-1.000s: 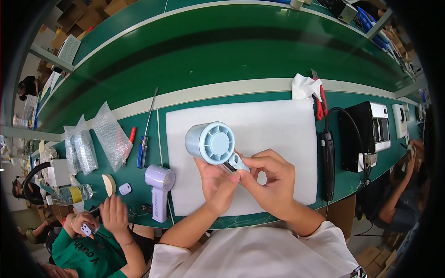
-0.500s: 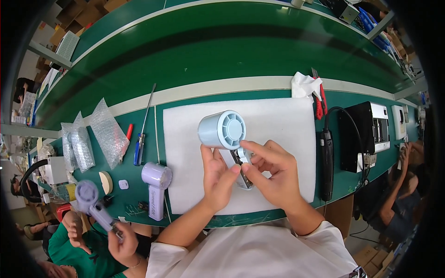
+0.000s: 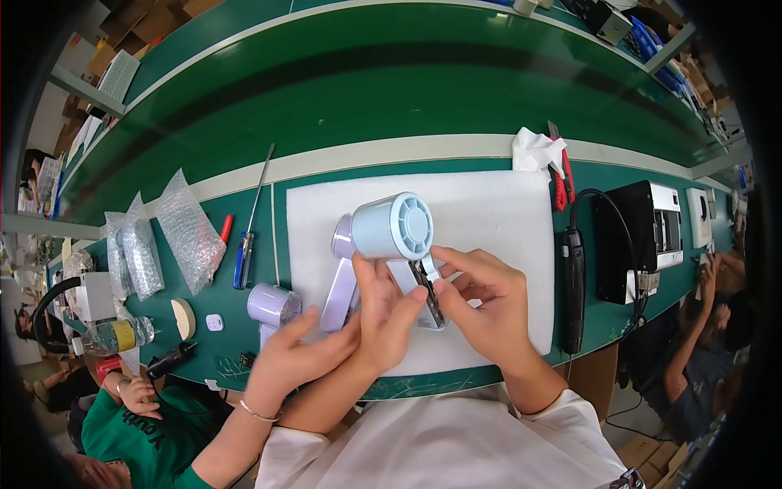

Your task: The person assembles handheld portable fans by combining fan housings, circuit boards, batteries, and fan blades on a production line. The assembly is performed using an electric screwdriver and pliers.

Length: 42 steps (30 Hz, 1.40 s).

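a green surface (image 3: 232, 306) is spread across the view, and on it a white foam mat (image 3: 505, 212) is laid out. to the right of the mat, a black and silver box (image 3: 623, 244) is placed, with a cable looped from it to a long black tool (image 3: 573, 293) that is set near the mat's right edge. above the mat, a pale blue handheld fan (image 3: 395, 224) is held up, its round slotted end turned toward the right and its handle slanted down, with a dark strip exposed along it. the handle is gripped by the left hand (image 3: 384, 318), the thumb being pressed near the strip; its edge is pinched between the thumb and forefinger of the right hand (image 3: 493, 306). just behind the left hand, a lilac fan (image 3: 340, 293) is partly hidden; a co-worker's hand (image 3: 305, 350) is stretched toward its lower end, and whether it is touched cannot be told. beside the mat, a second lilac fan (image 3: 273, 304) is partly covered by that hand. farther left, bubble wrap (image 3: 191, 232) and a blue-handled screwdriver (image 3: 243, 262) are laid, then a cream curved piece (image 3: 184, 319), and just beside it a small pale piece (image 3: 214, 323).
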Motion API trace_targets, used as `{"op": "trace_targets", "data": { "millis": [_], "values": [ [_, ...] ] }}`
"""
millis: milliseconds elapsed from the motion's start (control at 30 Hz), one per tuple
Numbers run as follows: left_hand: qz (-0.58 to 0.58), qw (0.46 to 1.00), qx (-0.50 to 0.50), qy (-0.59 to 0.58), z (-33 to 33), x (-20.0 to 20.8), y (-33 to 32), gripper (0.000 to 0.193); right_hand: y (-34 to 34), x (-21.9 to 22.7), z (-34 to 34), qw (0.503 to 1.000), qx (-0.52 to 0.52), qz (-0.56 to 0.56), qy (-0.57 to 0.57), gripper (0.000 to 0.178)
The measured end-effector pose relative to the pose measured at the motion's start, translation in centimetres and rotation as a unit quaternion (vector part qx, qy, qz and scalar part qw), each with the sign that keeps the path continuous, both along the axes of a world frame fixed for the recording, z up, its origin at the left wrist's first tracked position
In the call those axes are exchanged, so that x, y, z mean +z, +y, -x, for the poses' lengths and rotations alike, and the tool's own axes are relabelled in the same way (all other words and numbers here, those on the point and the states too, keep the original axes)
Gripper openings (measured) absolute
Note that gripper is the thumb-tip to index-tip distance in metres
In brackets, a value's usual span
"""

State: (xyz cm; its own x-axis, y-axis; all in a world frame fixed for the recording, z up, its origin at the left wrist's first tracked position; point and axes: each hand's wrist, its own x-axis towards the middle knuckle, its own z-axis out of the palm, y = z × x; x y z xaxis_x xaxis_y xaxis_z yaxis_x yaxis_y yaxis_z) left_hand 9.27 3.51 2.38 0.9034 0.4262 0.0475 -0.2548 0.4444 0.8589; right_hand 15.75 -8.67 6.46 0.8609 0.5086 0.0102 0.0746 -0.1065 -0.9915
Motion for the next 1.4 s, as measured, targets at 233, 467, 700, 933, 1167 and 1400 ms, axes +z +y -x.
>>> {"op": "trace_targets", "data": {
  "millis": [233,467,700,933,1167,1400],
  "values": [
    [-0.048,0.999,0.007,-0.014,0.5,-0.6,0.0,0.074,-0.3,-0.4,0.4,1.0,-0.004,-0.012,0.018,0.038],
    [-0.066,0.998,0.007,-0.013,0.9,-0.7,-0.3,0.078,-0.3,-0.4,0.7,0.999,-0.003,-0.031,0.017,0.035],
    [-0.075,0.997,0.02,-0.009,0.9,-0.8,-0.6,0.078,-0.3,-0.7,0.7,0.999,-0.019,-0.038,0.03,0.034],
    [-0.088,0.995,0.039,-0.021,0.7,-0.4,-0.8,0.068,-0.7,-1.2,0.3,0.999,-0.013,-0.026,0.019,0.03],
    [-0.126,0.991,0.051,-0.01,0.5,-0.2,-0.8,0.066,-1.3,0.0,0.2,1.0,-0.004,0.013,0.007,0.025],
    [-0.117,0.991,0.064,-0.006,0.6,0.1,-1.1,0.067,-1.2,0.4,0.4,0.999,-0.017,0.003,-0.049,0.02]
  ]
}}
